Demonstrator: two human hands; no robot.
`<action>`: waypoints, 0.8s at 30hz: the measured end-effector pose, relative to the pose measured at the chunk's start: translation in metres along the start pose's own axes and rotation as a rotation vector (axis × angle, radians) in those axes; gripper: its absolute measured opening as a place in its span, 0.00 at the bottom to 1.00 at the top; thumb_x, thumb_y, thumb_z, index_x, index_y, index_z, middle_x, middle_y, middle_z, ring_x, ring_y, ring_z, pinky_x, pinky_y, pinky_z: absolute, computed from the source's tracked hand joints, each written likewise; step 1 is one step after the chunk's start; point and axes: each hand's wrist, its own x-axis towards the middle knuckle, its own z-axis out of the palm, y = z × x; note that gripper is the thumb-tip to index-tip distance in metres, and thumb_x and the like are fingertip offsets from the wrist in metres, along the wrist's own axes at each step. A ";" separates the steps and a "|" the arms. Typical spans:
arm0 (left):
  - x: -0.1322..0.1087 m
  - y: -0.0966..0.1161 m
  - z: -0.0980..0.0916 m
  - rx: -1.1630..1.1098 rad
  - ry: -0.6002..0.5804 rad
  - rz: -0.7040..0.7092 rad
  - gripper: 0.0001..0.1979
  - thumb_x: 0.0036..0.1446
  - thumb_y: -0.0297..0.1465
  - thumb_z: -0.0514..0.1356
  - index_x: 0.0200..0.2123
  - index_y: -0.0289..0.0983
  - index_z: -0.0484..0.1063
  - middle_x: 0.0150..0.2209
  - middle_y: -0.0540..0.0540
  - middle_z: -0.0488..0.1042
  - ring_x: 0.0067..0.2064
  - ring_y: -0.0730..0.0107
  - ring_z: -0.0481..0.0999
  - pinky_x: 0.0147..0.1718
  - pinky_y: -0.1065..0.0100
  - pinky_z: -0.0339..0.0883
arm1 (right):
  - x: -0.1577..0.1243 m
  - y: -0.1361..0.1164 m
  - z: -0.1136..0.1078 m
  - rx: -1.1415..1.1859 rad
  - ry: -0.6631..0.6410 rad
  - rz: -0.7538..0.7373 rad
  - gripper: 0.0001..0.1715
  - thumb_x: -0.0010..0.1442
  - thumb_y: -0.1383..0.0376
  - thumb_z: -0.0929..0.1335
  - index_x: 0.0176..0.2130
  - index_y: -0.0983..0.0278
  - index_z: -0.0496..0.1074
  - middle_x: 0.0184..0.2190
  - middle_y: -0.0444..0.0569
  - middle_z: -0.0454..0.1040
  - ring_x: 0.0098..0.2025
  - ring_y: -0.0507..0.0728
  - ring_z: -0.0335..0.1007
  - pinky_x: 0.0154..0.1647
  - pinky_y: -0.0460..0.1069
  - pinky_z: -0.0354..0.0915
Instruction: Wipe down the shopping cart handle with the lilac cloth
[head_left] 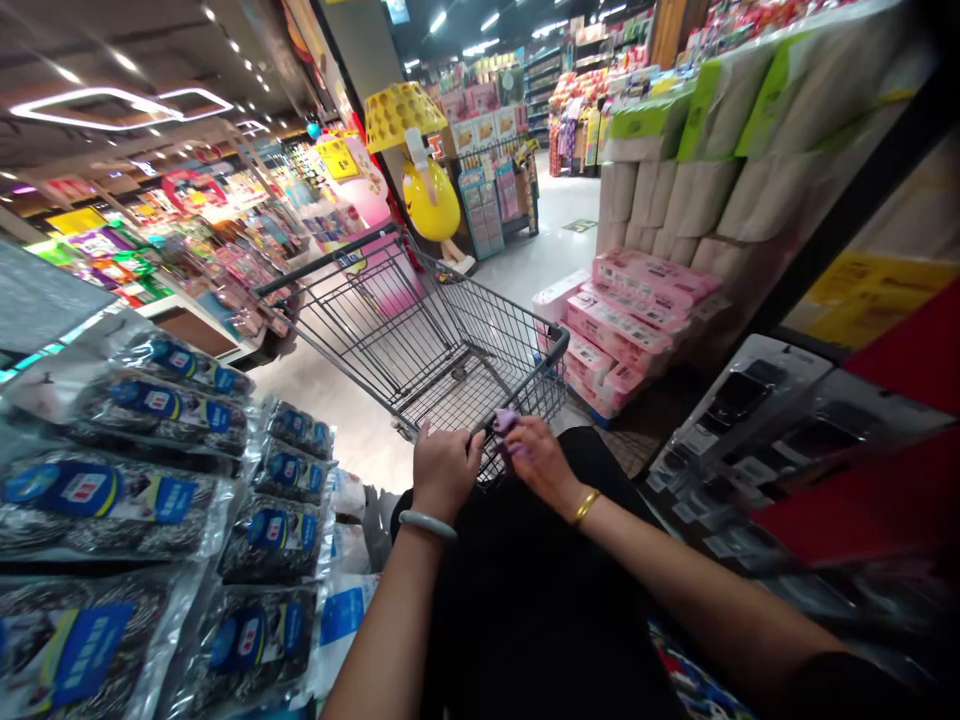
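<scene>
A grey wire shopping cart (457, 365) stands tilted across the view right in front of me. My left hand (444, 468), a grey bangle at its wrist, is closed at the cart's near rim, its fingers curled and partly hidden. Just to the right, my right hand (541, 462), with a gold bangle, pinches a small crumpled purple item (506, 422), its kind unclear. This item is held over the same rim. Inside the cart only bare wire shows.
Bagged steel-wool-like goods with blue labels (161, 400) fill the left. Pink packs (626, 320) and paper rolls (701, 195) are stacked at right, beside hanging blister packs (750, 390). A yellow figure (431, 200) stands beyond the cart. Pale floor (555, 205) runs between displays.
</scene>
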 end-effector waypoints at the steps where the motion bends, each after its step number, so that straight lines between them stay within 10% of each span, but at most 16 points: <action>1: 0.002 0.001 -0.003 0.019 -0.030 0.001 0.29 0.72 0.44 0.44 0.31 0.36 0.79 0.30 0.41 0.81 0.36 0.60 0.79 0.63 0.51 0.55 | 0.006 0.002 -0.003 -0.006 0.064 0.041 0.08 0.60 0.68 0.68 0.42 0.60 0.74 0.46 0.52 0.70 0.49 0.59 0.69 0.54 0.57 0.71; 4: 0.013 0.007 -0.011 0.054 -0.113 -0.035 0.31 0.70 0.48 0.46 0.31 0.37 0.80 0.30 0.39 0.81 0.36 0.58 0.79 0.55 0.55 0.63 | 0.032 0.003 -0.013 -0.029 0.196 0.107 0.07 0.62 0.64 0.68 0.42 0.61 0.73 0.44 0.53 0.70 0.51 0.61 0.68 0.58 0.60 0.69; 9: 0.031 0.023 -0.015 -0.013 -0.217 -0.103 0.17 0.66 0.43 0.52 0.37 0.43 0.78 0.35 0.44 0.82 0.37 0.60 0.81 0.34 0.64 0.65 | 0.014 -0.007 0.004 0.048 0.039 0.044 0.12 0.61 0.65 0.68 0.47 0.60 0.72 0.47 0.54 0.71 0.52 0.61 0.70 0.58 0.59 0.69; 15: 0.033 0.019 -0.005 -0.064 -0.291 -0.095 0.14 0.65 0.43 0.54 0.45 0.44 0.74 0.36 0.44 0.82 0.38 0.58 0.81 0.33 0.65 0.66 | -0.018 0.003 0.020 0.057 0.003 0.259 0.10 0.54 0.64 0.70 0.38 0.60 0.70 0.34 0.47 0.73 0.38 0.58 0.71 0.40 0.53 0.71; 24: 0.052 0.003 -0.011 -0.186 -0.456 -0.013 0.09 0.59 0.37 0.57 0.36 0.46 0.78 0.35 0.48 0.82 0.39 0.62 0.81 0.32 0.68 0.66 | 0.017 -0.009 0.008 0.021 0.166 0.137 0.26 0.57 0.67 0.67 0.55 0.61 0.67 0.50 0.55 0.73 0.53 0.62 0.70 0.58 0.60 0.68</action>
